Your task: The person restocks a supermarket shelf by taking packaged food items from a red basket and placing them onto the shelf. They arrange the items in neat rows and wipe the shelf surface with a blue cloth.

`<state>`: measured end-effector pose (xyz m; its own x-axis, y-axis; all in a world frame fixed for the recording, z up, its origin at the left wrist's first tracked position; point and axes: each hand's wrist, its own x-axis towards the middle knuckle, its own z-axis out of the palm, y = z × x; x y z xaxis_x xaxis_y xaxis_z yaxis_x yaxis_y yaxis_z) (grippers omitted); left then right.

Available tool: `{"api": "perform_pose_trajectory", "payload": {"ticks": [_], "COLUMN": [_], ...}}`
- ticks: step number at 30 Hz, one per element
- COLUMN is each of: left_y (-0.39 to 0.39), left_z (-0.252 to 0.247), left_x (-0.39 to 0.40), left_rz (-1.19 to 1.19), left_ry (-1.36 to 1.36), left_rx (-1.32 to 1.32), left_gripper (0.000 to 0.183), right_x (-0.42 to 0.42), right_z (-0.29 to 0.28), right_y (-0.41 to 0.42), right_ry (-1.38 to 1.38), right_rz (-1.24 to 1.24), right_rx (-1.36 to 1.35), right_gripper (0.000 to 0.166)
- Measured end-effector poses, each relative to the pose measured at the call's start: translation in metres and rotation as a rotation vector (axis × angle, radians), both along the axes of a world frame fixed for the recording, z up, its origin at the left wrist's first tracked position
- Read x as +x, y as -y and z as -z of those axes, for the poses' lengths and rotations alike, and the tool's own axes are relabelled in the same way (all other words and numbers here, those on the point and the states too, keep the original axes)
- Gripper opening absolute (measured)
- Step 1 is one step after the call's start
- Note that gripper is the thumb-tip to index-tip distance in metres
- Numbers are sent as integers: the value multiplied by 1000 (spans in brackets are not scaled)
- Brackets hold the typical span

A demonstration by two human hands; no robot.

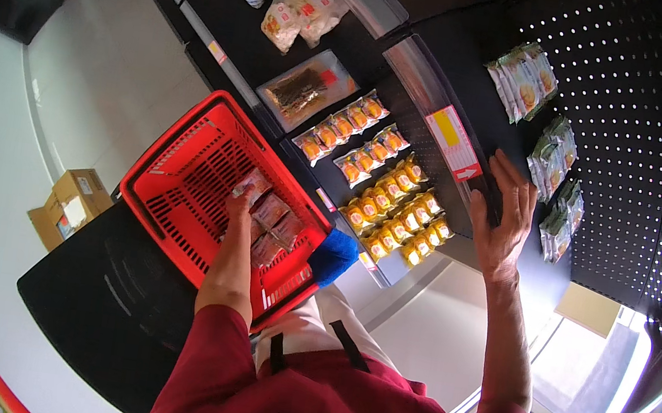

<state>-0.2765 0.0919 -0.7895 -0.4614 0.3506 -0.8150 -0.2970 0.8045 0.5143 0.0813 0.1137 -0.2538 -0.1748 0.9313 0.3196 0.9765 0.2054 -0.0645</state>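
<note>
My left hand [240, 202] reaches into a red plastic shopping basket [182, 118] and holds a small clear-and-pink snack packet [257, 183] at its fingertips. Several similar pink packets [271, 211] lie beside it on the slotted basket floor. My right hand [507, 223] straddles the front lip of a black store shelf [459, 139], thumb on the near side and fingers over the top. Behind those fingers, green-and-white food packets [552, 157] lie in separate groups on the shelf.
Below that shelf, rows of orange-and-white packaged cakes [341, 129] and yellow packets [396, 209] fill a lower shelf. A clear-lidded tray [308, 91] and bagged snacks [306, 12] lie farther along. A black surface [114, 278] and an open cardboard box [77, 201] are at left.
</note>
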Motion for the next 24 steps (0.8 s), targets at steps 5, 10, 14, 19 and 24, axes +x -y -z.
{"api": "perform_pose_trajectory", "payload": {"ticks": [5,10,14,19,24], "left_y": [7,25,24,13,-11], "left_z": [-2,78,55,-72,-254], "left_x": [11,-19,-20,-10,45], "left_rz": [115,507,52,42,267], "left_ry": [14,-346,-38,30,60], "left_rx": [136,173,230,353,737], "left_gripper": [82,68,59,51,45], "right_x": [1,3,7,9,9], "right_z": [2,-5,-5,-8,-9], "right_y": [3,-2,2,5,8], "right_ry": [-22,-54,-69,-99,-144], "right_rz": [18,-49,-45,-25,-47], "right_rx": [-13,21,34,36,84], "right_gripper": [48,50,50,48,44]}}
